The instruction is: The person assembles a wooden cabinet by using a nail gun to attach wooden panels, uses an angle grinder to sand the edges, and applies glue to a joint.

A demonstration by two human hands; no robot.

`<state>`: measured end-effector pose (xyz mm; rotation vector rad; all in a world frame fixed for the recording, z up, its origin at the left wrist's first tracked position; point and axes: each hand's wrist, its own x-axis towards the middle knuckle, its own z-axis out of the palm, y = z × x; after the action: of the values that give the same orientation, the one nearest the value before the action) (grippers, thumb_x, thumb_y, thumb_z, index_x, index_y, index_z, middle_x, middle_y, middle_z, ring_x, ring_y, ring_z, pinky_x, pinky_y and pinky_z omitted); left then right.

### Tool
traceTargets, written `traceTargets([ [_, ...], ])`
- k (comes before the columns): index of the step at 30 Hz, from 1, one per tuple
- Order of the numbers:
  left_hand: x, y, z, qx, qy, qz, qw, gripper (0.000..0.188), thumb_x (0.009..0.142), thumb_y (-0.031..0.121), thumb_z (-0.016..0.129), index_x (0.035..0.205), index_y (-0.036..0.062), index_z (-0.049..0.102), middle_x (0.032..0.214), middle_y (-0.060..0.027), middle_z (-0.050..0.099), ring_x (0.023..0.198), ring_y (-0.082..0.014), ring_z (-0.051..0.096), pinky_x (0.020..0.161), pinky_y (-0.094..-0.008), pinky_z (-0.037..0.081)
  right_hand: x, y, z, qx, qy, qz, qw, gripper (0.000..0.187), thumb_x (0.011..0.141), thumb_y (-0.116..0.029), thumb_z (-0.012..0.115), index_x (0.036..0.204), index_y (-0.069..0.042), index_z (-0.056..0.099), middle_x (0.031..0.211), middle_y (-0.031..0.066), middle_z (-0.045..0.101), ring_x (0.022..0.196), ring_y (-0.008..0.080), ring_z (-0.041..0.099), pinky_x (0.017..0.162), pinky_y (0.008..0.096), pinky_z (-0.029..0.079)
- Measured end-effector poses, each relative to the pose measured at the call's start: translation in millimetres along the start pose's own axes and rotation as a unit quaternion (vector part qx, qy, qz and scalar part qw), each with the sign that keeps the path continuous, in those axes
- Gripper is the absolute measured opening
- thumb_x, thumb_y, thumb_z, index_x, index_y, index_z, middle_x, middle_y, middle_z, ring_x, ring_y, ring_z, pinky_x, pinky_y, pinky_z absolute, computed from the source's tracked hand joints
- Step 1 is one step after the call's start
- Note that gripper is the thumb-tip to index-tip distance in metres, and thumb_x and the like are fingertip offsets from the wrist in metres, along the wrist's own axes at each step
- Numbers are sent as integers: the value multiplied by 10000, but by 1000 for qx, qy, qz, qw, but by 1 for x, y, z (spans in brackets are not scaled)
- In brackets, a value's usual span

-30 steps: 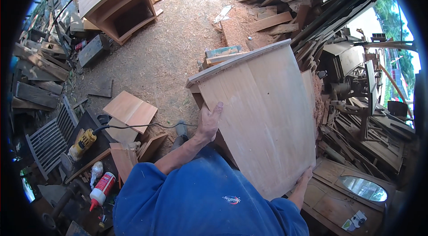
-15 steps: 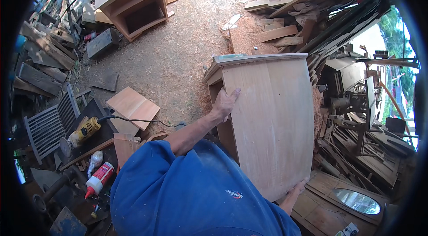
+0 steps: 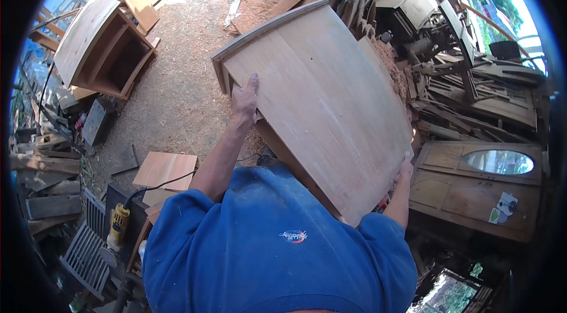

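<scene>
A large light-wood cabinet [image 3: 325, 100] with a moulded top edge is tilted up in front of me over the sawdust floor. My left hand [image 3: 245, 97] grips its left side edge near the top, thumb lying on the flat panel. My right hand [image 3: 406, 166] holds the lower right corner of the same panel, fingers wrapped round the edge. My blue shirt [image 3: 277, 248] fills the lower middle and hides the cabinet's bottom.
A second wooden cabinet [image 3: 100, 53] lies on its side at the far left. Loose boards [image 3: 165, 170] and a yellow power tool [image 3: 118, 221] sit at lower left. Scrap timber piles [image 3: 449, 70] crowd the right, beside a door with an oval mirror [image 3: 496, 162].
The cabinet has been tipped and swung so its top leans to the upper left. My left hand slid along its left edge; my right hand stays on the lower right corner.
</scene>
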<state>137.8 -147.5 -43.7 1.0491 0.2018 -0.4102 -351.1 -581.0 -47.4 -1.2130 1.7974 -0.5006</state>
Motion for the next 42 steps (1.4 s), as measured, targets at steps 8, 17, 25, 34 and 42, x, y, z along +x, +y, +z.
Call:
traceTargets([
  [8,6,4,-2,61,-54,21,996,480,1024,189,615,1398,-61,449,1326,-158,582,1189,-255,617,1003,-399,562,-98,24,-25,-81,-89,-82,989,417,929,-321,725,1182,8,679,1042,63,720,919,177,677,819,330,531],
  [17,-1,-1,-31,90,-78,5,993,640,974,264,708,1383,-49,327,1303,-215,541,1153,-295,601,977,-446,568,-236,111,-75,14,-264,-24,964,574,862,-253,811,1338,-5,607,1238,57,669,1111,157,614,958,328,493],
  [25,-169,-53,-27,225,51,-42,972,642,985,488,627,1381,54,370,1219,-122,490,1105,-249,541,1044,-517,358,-257,138,-78,150,-385,-24,910,913,683,-249,927,1438,14,486,1313,128,630,1218,241,592,1089,361,432],
  [34,-377,-172,0,206,-281,-144,926,702,1050,516,433,1562,47,334,1520,-149,492,1428,-271,423,1184,-444,256,-220,177,-68,76,-526,-123,838,853,719,-302,898,1408,32,522,1291,138,656,1225,244,594,1096,358,424],
  [42,-423,-191,54,235,-213,-33,948,640,1014,240,577,1546,4,312,1516,-158,451,1404,-239,428,1175,-380,322,-148,236,-93,79,-629,-29,773,748,862,-371,807,1453,-20,512,1279,125,662,1155,190,629,1003,339,487],
])
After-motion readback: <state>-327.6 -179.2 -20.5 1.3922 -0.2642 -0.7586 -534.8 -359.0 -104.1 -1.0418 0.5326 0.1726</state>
